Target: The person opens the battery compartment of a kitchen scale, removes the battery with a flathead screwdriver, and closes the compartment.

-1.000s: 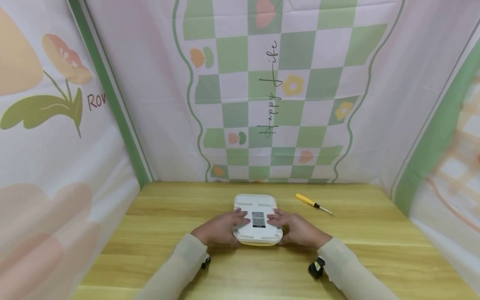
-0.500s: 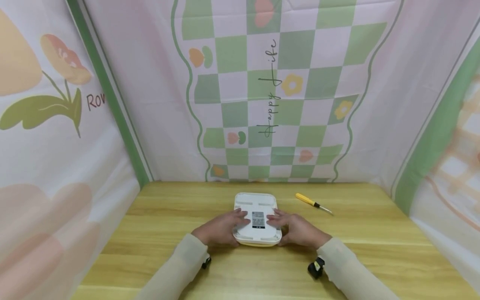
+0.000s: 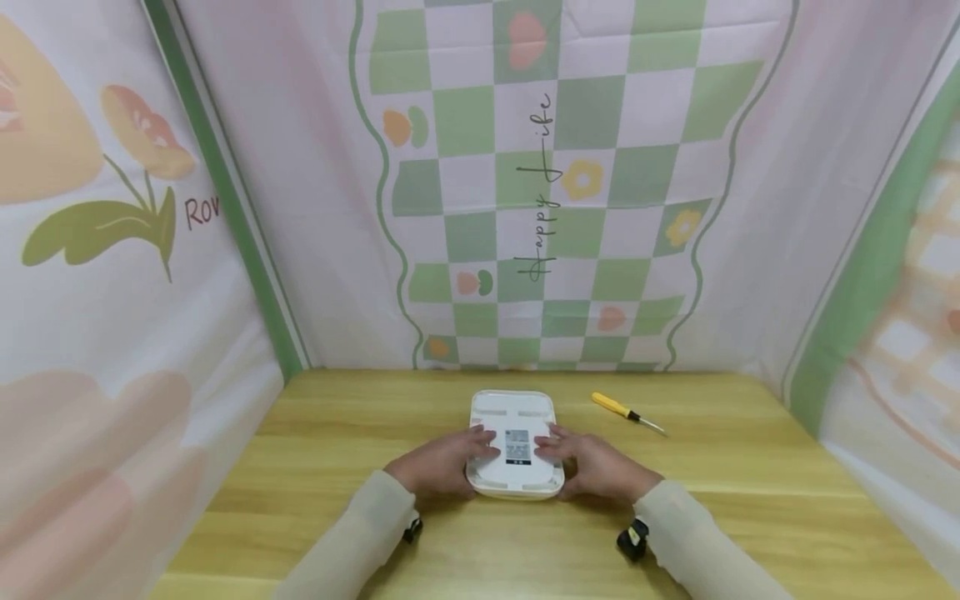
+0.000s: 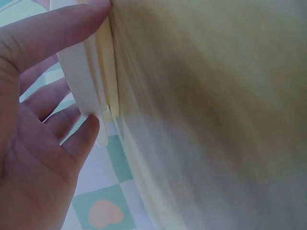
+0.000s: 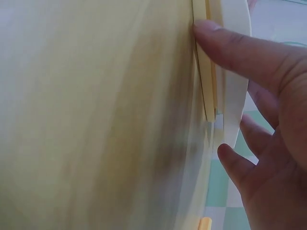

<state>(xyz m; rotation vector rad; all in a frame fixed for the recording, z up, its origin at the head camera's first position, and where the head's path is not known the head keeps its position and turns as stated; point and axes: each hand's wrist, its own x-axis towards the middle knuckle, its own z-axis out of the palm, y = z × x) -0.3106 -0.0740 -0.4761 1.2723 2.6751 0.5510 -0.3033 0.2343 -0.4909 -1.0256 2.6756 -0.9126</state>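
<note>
A flat white device (image 3: 513, 478) with rounded corners lies before me on the wooden table (image 3: 337, 417). Its upper face carries a grey printed label (image 3: 517, 447) with a dark lower strip. My left hand (image 3: 445, 461) grips the left side, fingers over the top, thumb low by the near corner. On the opposite side my right hand (image 3: 606, 469) holds it in the same way. Seen from the left wrist, the device's white edge (image 4: 79, 72) has a cream-yellow layer along the tabletop. In the right wrist view, my right thumb presses that yellow layer (image 5: 204, 72).
Beyond my right hand a screwdriver (image 3: 628, 413) with a yellow handle lies on the table. Printed cloth hangs behind the table, with a green checkered panel (image 3: 525, 225). More cloth closes off the left (image 3: 112, 317) and right (image 3: 900, 350) sides.
The head view has shifted slightly. The device's near edge has changed angle, and the yellow strip beneath it shows less. Both hands keep nearly the same hold.
</note>
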